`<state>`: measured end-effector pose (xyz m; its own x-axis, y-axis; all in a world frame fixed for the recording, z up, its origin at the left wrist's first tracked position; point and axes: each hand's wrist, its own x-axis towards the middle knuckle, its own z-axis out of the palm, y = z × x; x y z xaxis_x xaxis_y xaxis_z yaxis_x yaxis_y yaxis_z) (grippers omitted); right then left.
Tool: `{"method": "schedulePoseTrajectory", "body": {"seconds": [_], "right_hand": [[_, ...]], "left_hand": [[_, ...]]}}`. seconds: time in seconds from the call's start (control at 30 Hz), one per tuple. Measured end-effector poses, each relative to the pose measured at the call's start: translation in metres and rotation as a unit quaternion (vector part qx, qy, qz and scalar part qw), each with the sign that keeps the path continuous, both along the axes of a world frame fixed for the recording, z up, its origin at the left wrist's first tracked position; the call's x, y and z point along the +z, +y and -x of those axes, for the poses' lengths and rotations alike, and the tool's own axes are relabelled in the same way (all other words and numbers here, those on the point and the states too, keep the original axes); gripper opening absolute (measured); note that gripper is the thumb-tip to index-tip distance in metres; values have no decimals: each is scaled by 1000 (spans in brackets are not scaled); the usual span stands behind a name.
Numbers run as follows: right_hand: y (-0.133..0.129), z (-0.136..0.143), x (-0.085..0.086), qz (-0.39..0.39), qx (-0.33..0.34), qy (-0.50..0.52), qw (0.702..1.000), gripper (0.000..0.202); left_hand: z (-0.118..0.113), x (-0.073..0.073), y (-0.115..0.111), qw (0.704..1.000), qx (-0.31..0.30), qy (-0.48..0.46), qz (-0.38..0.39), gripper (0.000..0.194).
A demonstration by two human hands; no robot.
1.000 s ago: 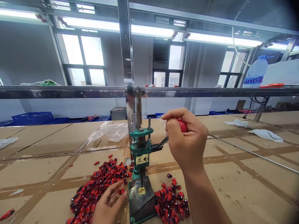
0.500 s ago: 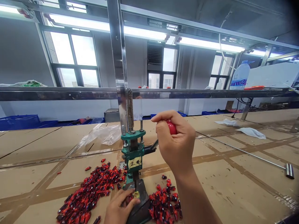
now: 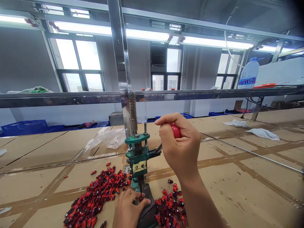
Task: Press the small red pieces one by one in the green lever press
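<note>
My right hand (image 3: pixel 181 142) grips a red ball knob (image 3: pixel 176 130); my left hand (image 3: pixel 127 207) pinches a small red part (image 3: pixel 140 199), mostly hidden, under the green lever press (image 3: pixel 137 155). Above that hand, a label (image 3: pixel 139 167) reads "2 #". Beyond my right, the water bottle's (image 3: pixel 249 72) lettering stays unclear.

Hand press (image 3: pixel 137 154): green — its label (image 3: pixel 139 166) cream, black-lettered; lever knob (image 3: pixel 176 130) glossy red; small parts (image 3: pixel 96 194) red and black — cardboard (image 3: pixel 228 190) tan, striped with brown tape (image 3: pixel 264 182).
</note>
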<state>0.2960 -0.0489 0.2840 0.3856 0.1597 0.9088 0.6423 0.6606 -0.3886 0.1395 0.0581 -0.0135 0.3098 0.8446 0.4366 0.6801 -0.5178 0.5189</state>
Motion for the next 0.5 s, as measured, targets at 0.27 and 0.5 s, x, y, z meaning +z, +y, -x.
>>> {"method": "schedulePoseTrajectory", "body": {"seconds": [0.27, 0.5], "right_hand": [[20, -8, 19, 83, 57, 25, 995, 18], [68, -18, 45, 152, 80, 53, 984, 19]], "left_hand": [[1, 5, -6, 999, -4, 47, -25, 39], [-2, 12, -9, 999, -10, 48, 5, 28]]}}
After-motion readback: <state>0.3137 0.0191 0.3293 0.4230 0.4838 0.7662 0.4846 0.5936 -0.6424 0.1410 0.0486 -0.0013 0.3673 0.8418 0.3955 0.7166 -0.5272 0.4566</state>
